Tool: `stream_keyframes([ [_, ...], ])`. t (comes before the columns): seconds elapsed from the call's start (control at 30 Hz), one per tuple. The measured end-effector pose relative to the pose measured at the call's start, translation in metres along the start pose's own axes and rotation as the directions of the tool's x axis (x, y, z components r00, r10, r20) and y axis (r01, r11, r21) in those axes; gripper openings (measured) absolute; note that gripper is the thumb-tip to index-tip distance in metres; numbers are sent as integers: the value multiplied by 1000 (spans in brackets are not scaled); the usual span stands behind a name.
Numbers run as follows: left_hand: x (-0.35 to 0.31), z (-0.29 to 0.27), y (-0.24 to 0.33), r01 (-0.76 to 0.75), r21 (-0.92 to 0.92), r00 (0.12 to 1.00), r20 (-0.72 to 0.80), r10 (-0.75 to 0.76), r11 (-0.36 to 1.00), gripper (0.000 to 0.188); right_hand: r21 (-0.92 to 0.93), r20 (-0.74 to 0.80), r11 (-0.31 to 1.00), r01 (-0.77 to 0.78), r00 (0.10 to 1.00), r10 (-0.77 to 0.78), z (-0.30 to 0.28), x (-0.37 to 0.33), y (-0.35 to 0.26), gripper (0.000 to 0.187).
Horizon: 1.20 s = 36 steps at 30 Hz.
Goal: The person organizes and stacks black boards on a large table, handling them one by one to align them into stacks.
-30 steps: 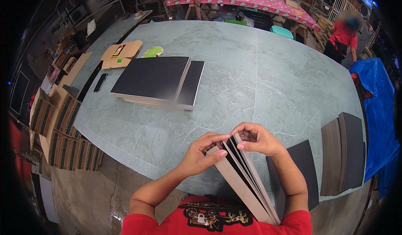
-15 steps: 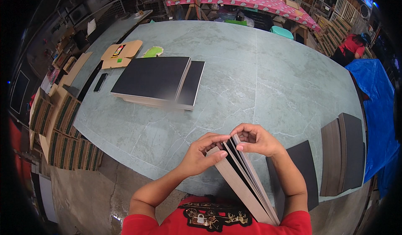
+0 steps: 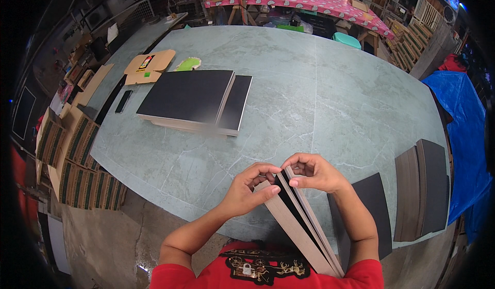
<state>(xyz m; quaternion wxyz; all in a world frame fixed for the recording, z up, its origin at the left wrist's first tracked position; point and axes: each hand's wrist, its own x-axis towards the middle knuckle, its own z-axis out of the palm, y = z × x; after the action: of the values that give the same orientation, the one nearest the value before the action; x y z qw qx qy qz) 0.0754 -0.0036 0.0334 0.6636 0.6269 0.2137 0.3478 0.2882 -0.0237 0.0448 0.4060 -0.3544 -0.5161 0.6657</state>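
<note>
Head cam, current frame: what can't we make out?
- Held sheets: head view, edges too fine to count.
- Loose black board: head view, middle hidden by right forearm.
- Black-topped stack: head view, near edge blurred by a hazy smudge.
- Person at far right: head view, mostly hidden behind blue tarp.

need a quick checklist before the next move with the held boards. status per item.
1. Left grip on the thicker section of held boards: ok, thumb and fingers at its top end.
2. Right grip on the thinner section: ok, pinched near the top.
3. Sections parted: ok, a dark gap shows between them, wider toward the top.
4. Lower end supported: cannot tell, contact hidden near the red shirt.
5. Black-faced board pile squared: not ok, staggered.
</note>
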Motion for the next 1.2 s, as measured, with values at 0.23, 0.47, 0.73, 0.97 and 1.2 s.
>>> stream_keyframes([
  [0.23, 3, 0, 6, -47, 181, 998, 37, 41, 982, 42, -46, 31, 999, -3, 1000, 4, -3, 0, 0, 39],
  [0.47, 2, 1, 3, -65, 159, 998, 27, 61, 985, 40, 28, 26, 1000, 0, 1000, -1, -3, 1, 4, 38],
  [0.73, 2, -5, -7, -78, 154, 996, 57, 70, 985, 48, -133, -45, 988, -77, 996, 72, -12, -10, -8, 37],
  [0.97, 19, -11, -8, -60, 37, 930, 364, 43, 997, 80, -876, -423, 381, -297, 853, -306, -4, -91, -70, 49],
  [1.2, 28, -12, -34, -48, 182, 896, 442, -38, 982, 71, -540, -308, 517, -664, 728, 613, 125, -246, -66, 87],
])
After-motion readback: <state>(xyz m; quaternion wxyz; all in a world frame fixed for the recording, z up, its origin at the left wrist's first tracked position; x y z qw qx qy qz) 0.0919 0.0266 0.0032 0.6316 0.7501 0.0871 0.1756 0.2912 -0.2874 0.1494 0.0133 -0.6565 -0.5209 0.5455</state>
